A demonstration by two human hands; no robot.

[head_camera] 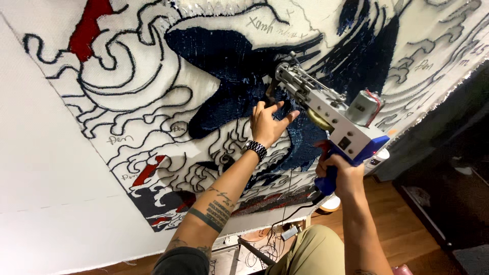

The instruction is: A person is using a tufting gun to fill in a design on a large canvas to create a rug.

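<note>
The right hand's fingers (340, 172) are wrapped tightly around the blue handle of a tufting gun (333, 114), whose needle end is pressed to the dark blue patch of the stretched cloth (61, 153). The left hand (267, 124) is laid on that patch just left of the gun, fingers spread and seemingly holding nothing. A watch (254, 148) is worn at its wrist.

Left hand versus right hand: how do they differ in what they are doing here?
The left hand lies open, fingers spread flat on the dark blue tufted area of the stretched cloth; the right hand is closed round the tufting gun's blue grip. The left wrist wears a watch; the right wrist is bare. Both forearms reach up towards the cloth.
</note>
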